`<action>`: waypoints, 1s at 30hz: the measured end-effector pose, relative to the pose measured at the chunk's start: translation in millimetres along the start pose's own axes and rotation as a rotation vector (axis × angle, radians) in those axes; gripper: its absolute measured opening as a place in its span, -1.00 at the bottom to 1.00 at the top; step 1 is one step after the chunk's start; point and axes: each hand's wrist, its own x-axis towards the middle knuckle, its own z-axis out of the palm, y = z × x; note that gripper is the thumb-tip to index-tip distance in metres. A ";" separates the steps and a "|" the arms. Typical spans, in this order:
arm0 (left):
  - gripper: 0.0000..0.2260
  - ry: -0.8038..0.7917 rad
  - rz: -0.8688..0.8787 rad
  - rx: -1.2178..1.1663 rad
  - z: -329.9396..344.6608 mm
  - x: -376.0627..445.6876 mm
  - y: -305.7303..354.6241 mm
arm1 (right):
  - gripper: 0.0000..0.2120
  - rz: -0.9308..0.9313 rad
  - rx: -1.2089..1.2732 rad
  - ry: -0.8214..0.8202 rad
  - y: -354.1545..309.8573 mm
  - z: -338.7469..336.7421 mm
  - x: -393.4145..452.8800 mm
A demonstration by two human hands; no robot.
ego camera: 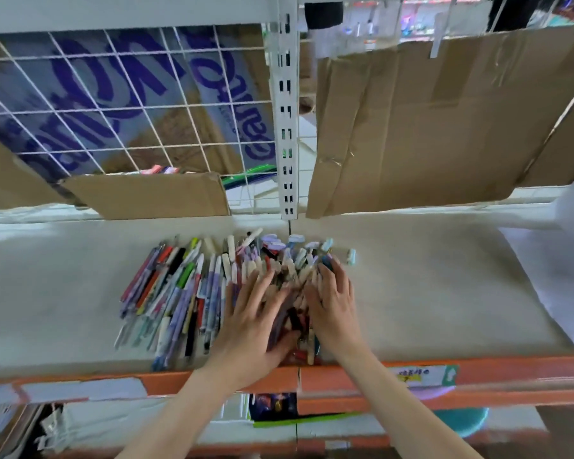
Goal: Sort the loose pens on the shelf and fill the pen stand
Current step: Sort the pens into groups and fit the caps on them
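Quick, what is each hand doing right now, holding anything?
Left hand: open, fingers spread flat on the heap of loose multicoloured pens.
Right hand: open, fingers straight, pressing the same heap.

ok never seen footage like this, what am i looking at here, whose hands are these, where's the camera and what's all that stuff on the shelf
This is one picture from a wide-angle camera worn on a person's head, looking forward and down, so the edges bend. No machine is involved: the two bare hands belong to the wearer. The left hand and right hand both lie with fingers spread on the right part of a heap of loose multicoloured pens, seemingly gathering them. Motion blur hides whether any single pen is pinched. The pens lie on a pale shelf surface with an orange front edge. One small pale blue cap-like piece sits apart at the right. Behind hang brown cardboard sheets and a white wire grid. No pen stand is visible.
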 end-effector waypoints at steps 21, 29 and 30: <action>-0.61 0.113 -0.334 -0.096 -5.8 -6.8 -30.5 | -0.41 0.066 -0.194 -0.055 -36.8 38.8 4.8; -0.39 0.181 -0.370 -0.159 -20.4 -17.9 -41.1 | -0.34 0.067 -0.101 -0.083 -38.9 28.3 1.3; -0.35 0.164 -0.387 -0.149 -23.1 -20.4 -43.1 | -0.33 0.044 -0.140 -0.115 -39.9 28.0 -0.9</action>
